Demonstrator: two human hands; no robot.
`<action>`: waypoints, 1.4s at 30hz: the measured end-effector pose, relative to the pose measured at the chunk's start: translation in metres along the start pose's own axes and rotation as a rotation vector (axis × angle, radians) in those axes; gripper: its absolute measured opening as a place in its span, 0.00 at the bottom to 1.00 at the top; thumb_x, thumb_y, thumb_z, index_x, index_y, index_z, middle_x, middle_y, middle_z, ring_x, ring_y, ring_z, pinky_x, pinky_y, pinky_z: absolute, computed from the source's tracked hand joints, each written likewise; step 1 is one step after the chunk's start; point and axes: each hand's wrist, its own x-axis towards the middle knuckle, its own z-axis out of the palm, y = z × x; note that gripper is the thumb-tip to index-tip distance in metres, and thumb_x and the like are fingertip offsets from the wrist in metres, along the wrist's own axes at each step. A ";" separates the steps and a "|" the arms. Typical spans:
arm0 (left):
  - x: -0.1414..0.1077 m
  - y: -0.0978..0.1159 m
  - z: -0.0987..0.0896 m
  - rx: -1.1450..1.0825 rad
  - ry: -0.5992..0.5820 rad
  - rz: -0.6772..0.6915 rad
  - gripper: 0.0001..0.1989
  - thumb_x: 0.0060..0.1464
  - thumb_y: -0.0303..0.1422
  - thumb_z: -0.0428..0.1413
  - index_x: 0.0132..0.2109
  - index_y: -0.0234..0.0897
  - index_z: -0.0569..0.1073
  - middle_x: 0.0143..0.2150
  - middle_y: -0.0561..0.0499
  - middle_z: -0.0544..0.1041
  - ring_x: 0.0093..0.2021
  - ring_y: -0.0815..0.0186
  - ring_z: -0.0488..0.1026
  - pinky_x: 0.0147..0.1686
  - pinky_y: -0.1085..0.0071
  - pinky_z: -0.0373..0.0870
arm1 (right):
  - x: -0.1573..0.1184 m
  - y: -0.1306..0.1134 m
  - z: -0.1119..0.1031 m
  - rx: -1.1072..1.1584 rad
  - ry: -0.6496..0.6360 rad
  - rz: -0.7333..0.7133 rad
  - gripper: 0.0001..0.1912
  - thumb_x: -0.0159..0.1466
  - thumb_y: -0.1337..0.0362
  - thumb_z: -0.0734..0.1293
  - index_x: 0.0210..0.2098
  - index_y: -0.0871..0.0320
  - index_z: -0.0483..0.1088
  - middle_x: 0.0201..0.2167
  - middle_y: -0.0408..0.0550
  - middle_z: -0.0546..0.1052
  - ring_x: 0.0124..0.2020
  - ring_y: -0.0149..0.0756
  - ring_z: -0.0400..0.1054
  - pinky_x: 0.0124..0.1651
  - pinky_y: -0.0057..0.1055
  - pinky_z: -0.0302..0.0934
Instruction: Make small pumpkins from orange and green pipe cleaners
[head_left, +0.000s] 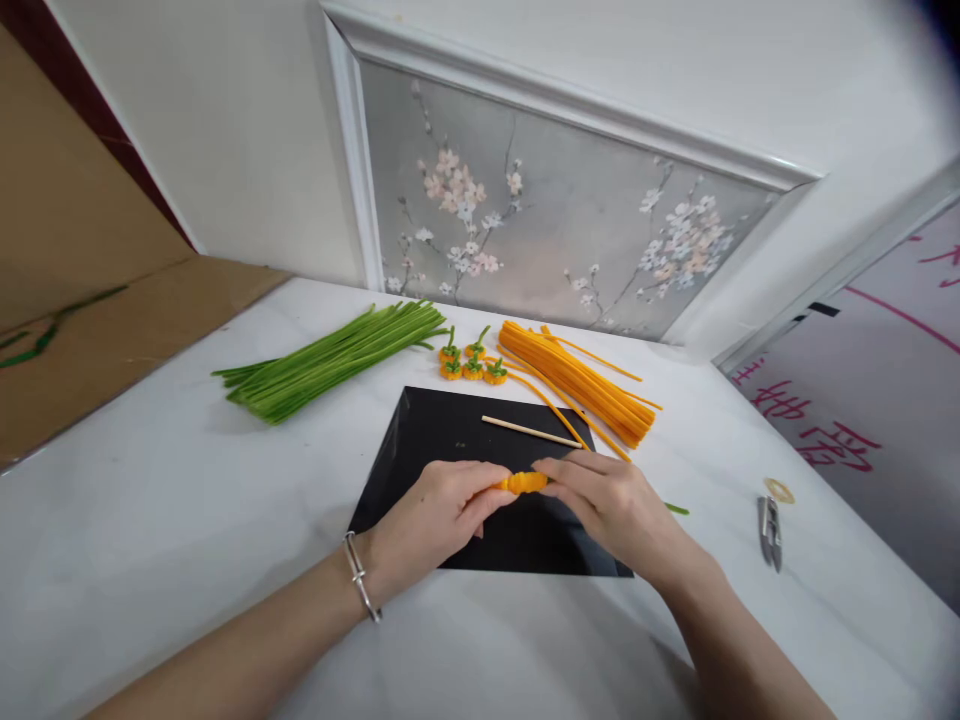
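Over the middle of a black mat (409, 450) on a white marbled table (172, 480), a person's two bare hands meet around a short, ridged orange piece (527, 483) that looks like wound fuzzy wire. The left hand (442, 505), with a silver bracelet (360, 577) at its wrist, pinches the piece's left end between thumb and fingers; the right hand (611, 505) pinches the other end, so both grips are narrow and closed on the same thing. How firmly they press cannot be told. Just beyond lies a thin wooden stick (531, 431), its right end near loose orange strands that trail from an orange bundle (581, 385). Farther back sit five small orange rounds with green tops (472, 368), and to their left a thick green bundle (337, 360). Well off to the right rest metal snips (769, 533) beside a pale ring (780, 490). The likeliest trouble is in the pinch: if either thumb eased too soon, the ridges might spring apart or slide out of line, and uneven pressure could flatten one end. A sweep of the right hand might also catch the nearby strands or roll the stick away.
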 end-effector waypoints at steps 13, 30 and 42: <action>-0.002 -0.002 0.003 -0.084 -0.025 -0.094 0.12 0.60 0.37 0.53 0.48 0.38 0.74 0.32 0.55 0.77 0.27 0.70 0.70 0.28 0.76 0.65 | 0.002 -0.003 0.001 0.008 0.046 -0.081 0.12 0.70 0.64 0.59 0.43 0.59 0.74 0.33 0.49 0.79 0.32 0.33 0.73 0.37 0.28 0.69; 0.004 -0.004 -0.006 -0.659 -0.191 -0.313 0.17 0.60 0.39 0.50 0.51 0.37 0.72 0.35 0.51 0.75 0.26 0.72 0.64 0.25 0.75 0.64 | 0.003 0.000 -0.009 -0.035 0.121 -0.088 0.12 0.68 0.66 0.62 0.48 0.58 0.73 0.35 0.50 0.80 0.34 0.35 0.73 0.38 0.32 0.67; 0.002 -0.005 0.004 -0.550 -0.026 -0.267 0.20 0.49 0.31 0.61 0.51 0.39 0.72 0.45 0.50 0.77 0.45 0.63 0.73 0.47 0.67 0.69 | 0.003 0.007 -0.009 -0.192 0.304 -0.197 0.12 0.65 0.74 0.64 0.42 0.55 0.76 0.35 0.47 0.80 0.31 0.32 0.69 0.35 0.32 0.60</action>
